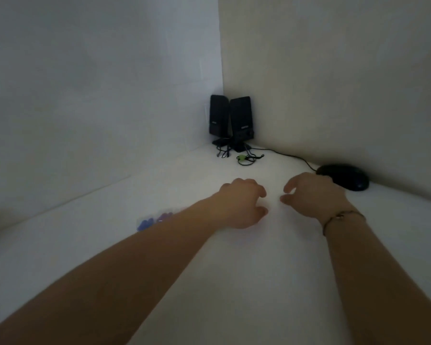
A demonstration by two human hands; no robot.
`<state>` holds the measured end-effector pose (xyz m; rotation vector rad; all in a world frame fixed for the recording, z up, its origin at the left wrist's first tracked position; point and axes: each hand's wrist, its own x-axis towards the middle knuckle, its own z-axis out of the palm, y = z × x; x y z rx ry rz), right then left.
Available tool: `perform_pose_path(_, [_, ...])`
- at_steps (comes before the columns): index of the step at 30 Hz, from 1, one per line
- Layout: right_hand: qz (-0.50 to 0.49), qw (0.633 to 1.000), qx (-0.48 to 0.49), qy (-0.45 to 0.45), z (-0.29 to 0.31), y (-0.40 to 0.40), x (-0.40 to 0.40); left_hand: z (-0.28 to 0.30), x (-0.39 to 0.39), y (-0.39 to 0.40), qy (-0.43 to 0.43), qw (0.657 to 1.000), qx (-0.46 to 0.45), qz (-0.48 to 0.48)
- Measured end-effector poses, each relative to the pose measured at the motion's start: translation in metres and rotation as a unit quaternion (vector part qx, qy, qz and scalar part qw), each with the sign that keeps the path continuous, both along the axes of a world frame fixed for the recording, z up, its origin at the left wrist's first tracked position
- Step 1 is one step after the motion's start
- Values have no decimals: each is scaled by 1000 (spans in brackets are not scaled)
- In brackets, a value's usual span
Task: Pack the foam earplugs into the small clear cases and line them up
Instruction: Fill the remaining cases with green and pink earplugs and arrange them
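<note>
Both of my arms reach out over a white table (259,282). My left hand (241,202) and my right hand (314,195) hover close together near the table's middle, fingers curled and apart, with a bare gap between them. I cannot make out anything in either hand. Blue earplugs (144,224) and purple earplugs (164,217) lie in what looks like small clear cases just left of my left forearm, partly hidden by it. The picture is dim and blurred.
Two black speakers (230,120) stand in the far corner with tangled cables and a green plug (241,158) in front. A black mouse (343,176) lies by the right wall, just behind my right hand. White walls close the table at the back and right.
</note>
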<state>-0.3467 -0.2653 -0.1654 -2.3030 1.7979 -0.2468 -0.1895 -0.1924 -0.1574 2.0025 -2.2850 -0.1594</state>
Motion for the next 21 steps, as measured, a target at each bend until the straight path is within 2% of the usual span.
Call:
perform_pose_path(3, [6,999,-10,48,6,5,5,-5,-7,-8,-4,1000,6,8])
perform_pose_path(6, [18,998,-37,49,12,12,8,-5,-6,-7,3,1000,-19,8])
perform_pose_path(8, [23,997,-63,-37,17,13,7,0,-1,-4,22,999,-44,21])
perform_pose_path(9, [29,990,-69,-119,22,15,8,6,2,-1,52,996,-54,40])
perform_pose_path(10, [42,974,-66,-212,26,17,9,13,5,5,116,989,-53,72])
perform_pose_path(11, [64,948,-54,-307,30,23,12,22,6,13,228,967,-35,109])
perform_pose_path(12, [95,914,-37,-394,35,31,17,33,9,22,373,918,2,138])
perform_pose_path(14, [158,848,4,-506,44,51,30,53,21,46,613,771,93,147])
perform_pose_path(15, [190,827,20,-529,47,62,36,60,30,59,680,709,125,135])
perform_pose_path(16, [222,815,23,-535,46,72,42,64,38,73,718,671,143,116])
perform_pose_path(17, [250,814,5,-524,44,81,48,66,45,89,734,656,149,96])
perform_pose_path(19, [296,832,-89,-461,37,100,60,62,60,118,746,645,143,80])
perform_pose_path(21, [370,824,-163,-397,31,121,71,54,75,144,753,638,137,82])
